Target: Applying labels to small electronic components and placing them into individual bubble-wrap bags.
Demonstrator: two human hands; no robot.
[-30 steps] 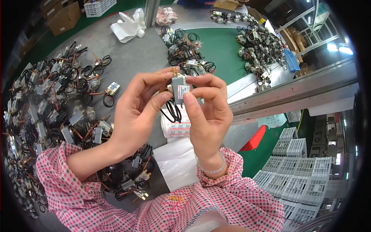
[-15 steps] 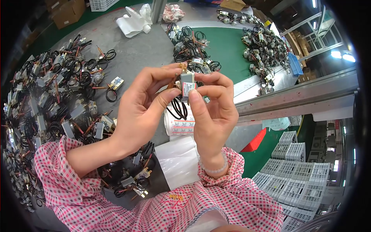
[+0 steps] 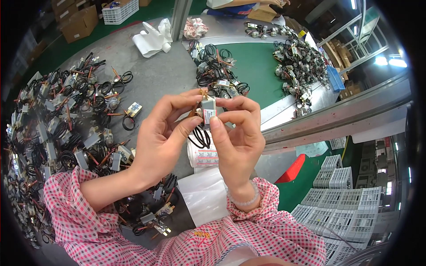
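Note:
Both of my hands hold one small grey thermostat [image 3: 208, 105] up in front of me, above the table. A white label with a red edge sits on its face, and brass prongs stick up from its top. My left hand [image 3: 159, 142] is closed on its left side, at the copper-coloured part, and a black coiled tube [image 3: 201, 138] hangs below those fingers. From the other side my right hand [image 3: 239, 139] pinches the grey body, thumb tip on the label and fingers behind. Under the hands lies a roll of printed labels [image 3: 199, 154], partly hidden.
Many similar thermostats [image 3: 57, 119] cover the grey table's left side. More lie along the green belt [image 3: 257, 71] behind a metal rail [image 3: 328, 119]. A white sheet [image 3: 204, 195], white gloves [image 3: 153, 39], a red bin [image 3: 292, 169] and stacked white crates [image 3: 346, 213] surround me.
The thermostat and both hands sit slightly lower and further left in the picture, as my view has shifted. The grip looks the same. Another person's arm now shows at the top.

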